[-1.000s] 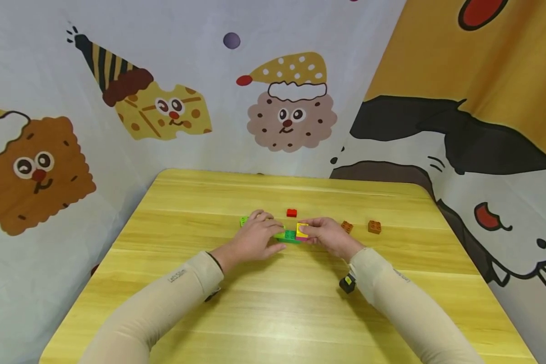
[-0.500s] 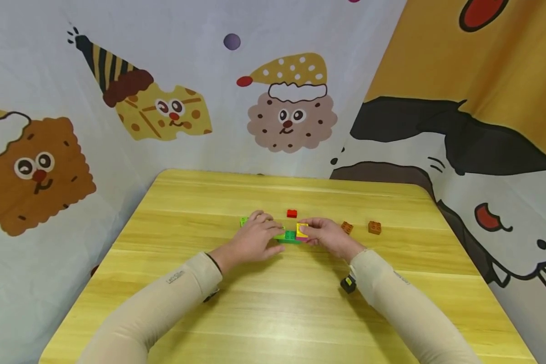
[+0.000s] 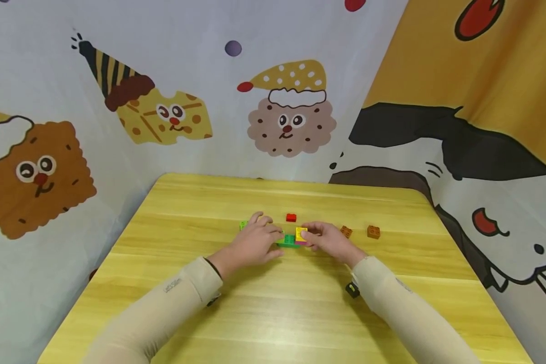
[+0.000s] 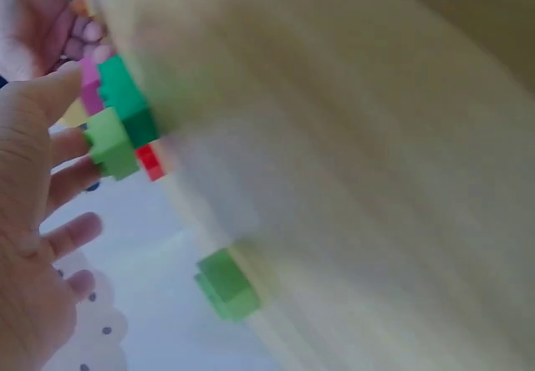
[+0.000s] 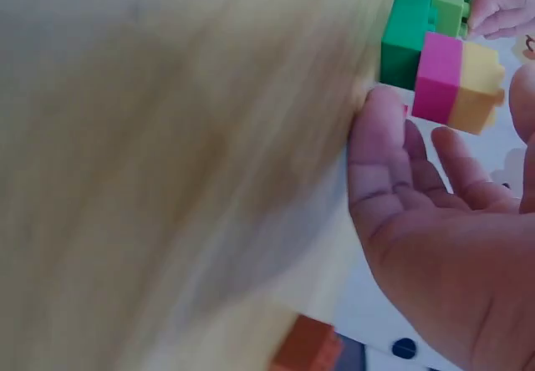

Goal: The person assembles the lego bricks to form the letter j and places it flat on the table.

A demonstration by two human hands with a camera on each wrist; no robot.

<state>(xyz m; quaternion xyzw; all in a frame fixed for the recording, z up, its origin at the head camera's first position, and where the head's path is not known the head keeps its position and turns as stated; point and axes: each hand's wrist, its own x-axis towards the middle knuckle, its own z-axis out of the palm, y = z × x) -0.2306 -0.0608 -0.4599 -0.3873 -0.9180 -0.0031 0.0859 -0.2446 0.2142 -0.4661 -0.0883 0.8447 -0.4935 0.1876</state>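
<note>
A dark green brick lies on the table, with a light green brick on its left end. At its right end a pink brick carries a yellow brick. My left hand rests by the light green brick, its index and middle fingertips touching it in the left wrist view and its thumb apart. My right hand is around the yellow and pink bricks, fingers spread; in the right wrist view a gap shows between the thumb and the yellow brick.
A red brick lies behind the joined bricks. Two orange-brown bricks stand right of my right hand, one nearer and one farther. Another light green brick lies beyond my left hand. A printed cloth hangs behind the table.
My right hand has loosened from the yellow and pink bricks and shifted slightly right. The left thumb stands a little farther from the bricks. The head view has tilted up slightly.
</note>
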